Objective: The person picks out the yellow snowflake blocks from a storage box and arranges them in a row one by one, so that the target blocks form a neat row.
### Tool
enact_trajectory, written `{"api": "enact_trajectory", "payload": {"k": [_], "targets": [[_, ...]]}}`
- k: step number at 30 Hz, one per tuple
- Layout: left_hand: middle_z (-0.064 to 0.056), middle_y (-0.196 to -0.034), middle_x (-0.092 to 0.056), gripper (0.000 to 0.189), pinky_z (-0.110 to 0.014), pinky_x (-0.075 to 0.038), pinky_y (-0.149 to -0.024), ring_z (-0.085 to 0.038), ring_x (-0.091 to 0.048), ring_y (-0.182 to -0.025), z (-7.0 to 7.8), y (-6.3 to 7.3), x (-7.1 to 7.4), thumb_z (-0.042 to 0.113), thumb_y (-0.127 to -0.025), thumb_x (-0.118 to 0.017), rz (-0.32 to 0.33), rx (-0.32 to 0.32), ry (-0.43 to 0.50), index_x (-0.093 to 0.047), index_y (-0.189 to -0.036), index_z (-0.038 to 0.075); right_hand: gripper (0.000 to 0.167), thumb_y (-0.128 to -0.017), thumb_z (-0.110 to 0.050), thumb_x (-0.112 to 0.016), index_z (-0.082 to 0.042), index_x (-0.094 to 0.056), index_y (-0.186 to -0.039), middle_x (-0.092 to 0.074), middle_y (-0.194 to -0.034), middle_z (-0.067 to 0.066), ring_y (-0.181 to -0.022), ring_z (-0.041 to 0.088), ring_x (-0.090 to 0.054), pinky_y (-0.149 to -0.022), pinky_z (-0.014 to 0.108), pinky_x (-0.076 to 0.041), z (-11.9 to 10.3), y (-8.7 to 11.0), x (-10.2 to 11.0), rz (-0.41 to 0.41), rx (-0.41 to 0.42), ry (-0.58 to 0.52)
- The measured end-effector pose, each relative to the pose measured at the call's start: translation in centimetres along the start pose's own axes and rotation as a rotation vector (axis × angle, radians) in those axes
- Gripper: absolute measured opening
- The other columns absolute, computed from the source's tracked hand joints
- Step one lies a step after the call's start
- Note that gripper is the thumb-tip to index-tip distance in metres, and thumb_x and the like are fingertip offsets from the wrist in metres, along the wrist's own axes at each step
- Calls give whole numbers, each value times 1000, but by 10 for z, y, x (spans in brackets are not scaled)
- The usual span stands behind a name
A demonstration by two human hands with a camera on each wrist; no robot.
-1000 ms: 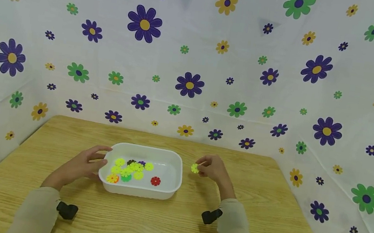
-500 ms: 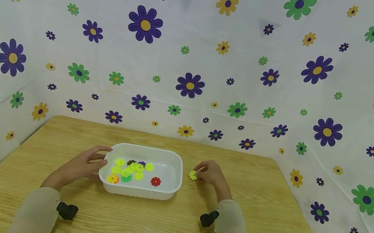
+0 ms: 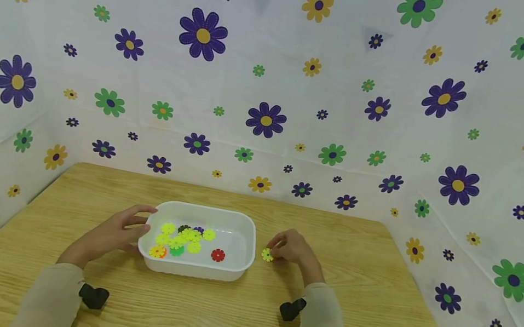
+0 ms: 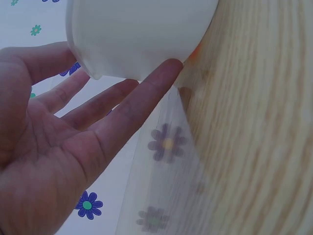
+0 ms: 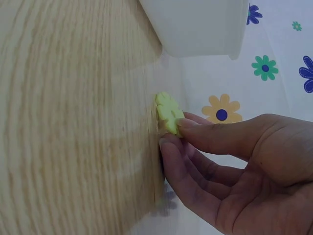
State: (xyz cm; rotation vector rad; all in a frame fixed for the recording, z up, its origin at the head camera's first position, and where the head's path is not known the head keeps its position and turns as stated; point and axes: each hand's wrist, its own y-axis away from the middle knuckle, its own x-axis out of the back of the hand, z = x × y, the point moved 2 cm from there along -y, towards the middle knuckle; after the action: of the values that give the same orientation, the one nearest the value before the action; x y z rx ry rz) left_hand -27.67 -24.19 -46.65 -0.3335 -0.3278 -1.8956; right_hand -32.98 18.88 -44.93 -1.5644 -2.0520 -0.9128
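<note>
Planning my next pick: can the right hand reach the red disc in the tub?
Probably yes: the tub is open-topped and nothing covers the red disc, though the right hand pinches a yellow disc.

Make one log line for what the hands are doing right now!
left hand: touches white tub | right hand: pinches yellow flower shape outside tub | tub contents: red piece, yellow pieces

Yellow disc [image 3: 266, 255] and tub [image 3: 195, 271] look smooth plastic, the tabletop [image 3: 193, 309] glossy wood.
</note>
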Motion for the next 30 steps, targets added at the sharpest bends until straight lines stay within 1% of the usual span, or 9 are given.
{"api": "enact_trajectory", "payload": {"k": [4, 8, 15, 23, 30], "targets": [[-35, -162, -30, 61, -46, -65, -87, -49, -61, -128, 1, 1, 0, 31, -106, -57, 0, 0, -4, -31, -159, 14, 12, -93, 3, -69, -1, -76, -102, -73, -98, 14, -74, 18, -69, -72, 31, -65, 0, 2, 3, -11, -4, 28], [-35, -162, -30, 61, -47, -65, -87, -49, -61, -128, 2, 1, 0, 31, -106, -57, 1, 1, -4, -31, -159, 14, 11, -93, 1, -70, -1, -77, -102, -73, -99, 14, -75, 18, -69, -73, 31, -65, 4, 1, 4, -16, -8, 28], [-35, -162, -30, 61, -46, -65, -87, -49, -60, -129, 2, 2, -1, 31, -106, -57, 1, 0, -7, -31, -159, 14, 11, -92, 2, -71, -1, -78, -100, -73, -98, 13, -75, 18, -68, -73, 32, -65, 9, 1, 5, -11, 16, 23], [-35, -162, -30, 61, -46, -65, -87, -50, -60, -129, 1, 1, -1, 31, -107, -57, 0, -4, -9, -31, -159, 14, 11, -93, -1, -71, -1, -77, -102, -75, -95, 11, -75, 17, -69, -74, 32, -65, 14, 1, 9, -16, 32, 29], [-35, -162, -30, 60, -46, -65, -86, -49, -61, -128, 0, 0, 0, 30, -107, -57, -2, -9, 1, -31, -159, 13, 13, -92, -4, -72, -4, -77, -105, -75, -97, 10, -78, 17, -68, -76, 32, -64, 11, 2, 15, -32, 56, 81]]}}
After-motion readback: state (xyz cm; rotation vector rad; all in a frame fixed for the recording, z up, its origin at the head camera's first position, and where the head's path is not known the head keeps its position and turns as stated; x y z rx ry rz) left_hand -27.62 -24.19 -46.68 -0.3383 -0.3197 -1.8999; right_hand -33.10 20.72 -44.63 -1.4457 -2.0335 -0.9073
